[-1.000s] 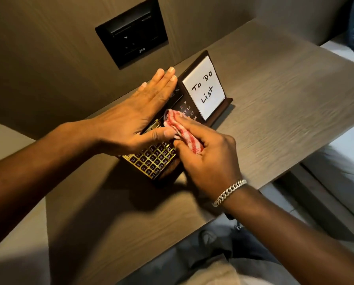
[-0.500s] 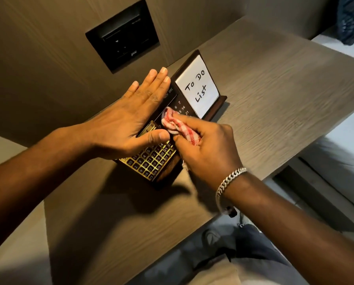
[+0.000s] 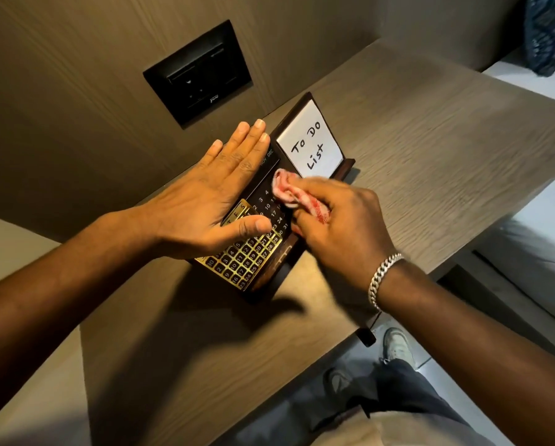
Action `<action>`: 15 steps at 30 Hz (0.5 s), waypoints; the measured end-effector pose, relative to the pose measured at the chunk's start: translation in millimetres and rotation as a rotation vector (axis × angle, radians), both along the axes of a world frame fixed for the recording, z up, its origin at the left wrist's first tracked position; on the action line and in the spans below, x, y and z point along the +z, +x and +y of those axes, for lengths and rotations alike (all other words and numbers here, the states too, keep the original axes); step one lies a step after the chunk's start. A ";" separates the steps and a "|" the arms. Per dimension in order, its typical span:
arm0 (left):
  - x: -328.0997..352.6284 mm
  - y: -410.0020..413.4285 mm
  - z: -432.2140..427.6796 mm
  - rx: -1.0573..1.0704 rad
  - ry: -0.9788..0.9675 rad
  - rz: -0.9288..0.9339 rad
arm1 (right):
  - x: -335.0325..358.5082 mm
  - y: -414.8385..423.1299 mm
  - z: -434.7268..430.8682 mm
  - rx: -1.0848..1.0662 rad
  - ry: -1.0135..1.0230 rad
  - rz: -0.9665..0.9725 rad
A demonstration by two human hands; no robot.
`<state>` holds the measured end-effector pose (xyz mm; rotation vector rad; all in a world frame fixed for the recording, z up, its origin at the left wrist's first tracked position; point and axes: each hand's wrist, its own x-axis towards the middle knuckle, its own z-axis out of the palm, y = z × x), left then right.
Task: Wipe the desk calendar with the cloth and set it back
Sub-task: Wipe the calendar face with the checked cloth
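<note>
Currently the desk calendar (image 3: 253, 252) is sitting on the bench (image 3: 414, 149) near the wall; the right hand (image 3: 343, 226) is gripping the cloth (image 3: 289, 191) against its dark face, the left hand (image 3: 211, 201) lying flat, fingers extended, on its far-left edge.

Wood-grain wall panel (image 3: 60, 91) up at eleven o'clock carries a black switch plate (image 3: 198, 74); matching desktop (image 3: 430, 130) runs toward two; pale tiled floor (image 3: 437, 355) at five.

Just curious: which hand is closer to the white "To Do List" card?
Right. The right hand wipes with the cloth just below the card; the left hand lies flat left of it.
</note>
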<state>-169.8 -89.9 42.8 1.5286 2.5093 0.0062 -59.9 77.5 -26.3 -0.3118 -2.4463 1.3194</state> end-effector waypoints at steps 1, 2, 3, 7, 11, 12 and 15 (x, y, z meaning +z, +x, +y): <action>-0.3 0.9 0.3 0.006 0.002 -0.005 | -0.8 -3.2 2.3 -0.037 0.025 0.004; -0.2 1.3 0.6 0.012 0.007 -0.013 | -1.9 -5.0 1.9 -0.052 0.034 -0.003; -0.3 2.0 1.0 0.015 0.013 -0.022 | -3.4 -4.8 -1.3 -0.043 0.036 -0.009; -1.4 2.5 1.8 0.020 0.040 -0.069 | -3.9 8.1 -21.2 0.068 -0.041 0.002; -2.1 2.0 1.8 0.028 0.044 -0.086 | -2.8 3.1 -7.5 -0.013 -0.010 0.019; -2.4 2.0 1.5 0.031 0.046 -0.087 | -1.5 0.3 -1.7 -0.056 0.027 0.018; -3.4 2.5 0.8 0.038 0.052 -0.094 | 1.5 -4.2 2.8 -0.131 0.088 0.014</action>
